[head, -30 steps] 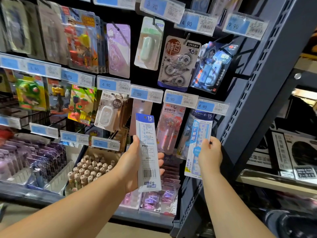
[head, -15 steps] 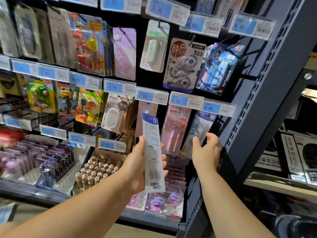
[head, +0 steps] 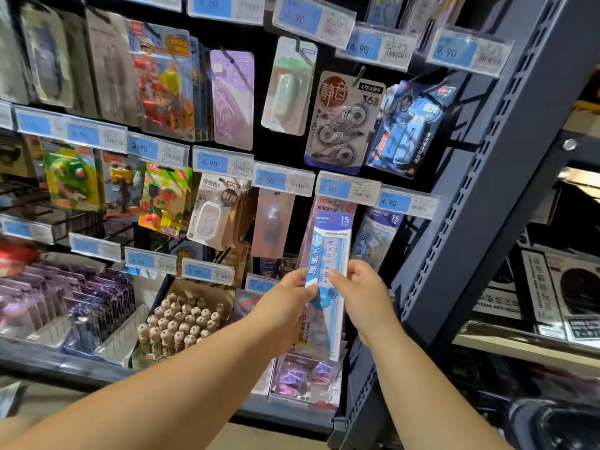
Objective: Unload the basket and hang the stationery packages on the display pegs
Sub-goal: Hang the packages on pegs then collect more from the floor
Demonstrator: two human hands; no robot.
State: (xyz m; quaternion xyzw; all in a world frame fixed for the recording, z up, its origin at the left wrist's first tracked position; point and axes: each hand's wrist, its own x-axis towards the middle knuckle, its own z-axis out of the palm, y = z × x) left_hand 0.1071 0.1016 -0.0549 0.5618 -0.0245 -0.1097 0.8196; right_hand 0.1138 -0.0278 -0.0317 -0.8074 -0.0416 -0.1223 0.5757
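Blue-and-white ruler pack (head: 328, 254) stood upright, long axis vertical, header up; I saw my left hand (head: 285, 306) and right hand (head: 360, 297) fingers clamped on its lower edges.

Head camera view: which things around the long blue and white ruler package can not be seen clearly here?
- Long blue and white ruler package: lower half hidden by the left hand and right hand.
- Its hang hole and the peg: too small; whether it is on a peg, cannot tell.
- Pink carded package behind: mostly covered by the ruler package.
- Basket: out of frame.
- Far-left price tags: blurred.
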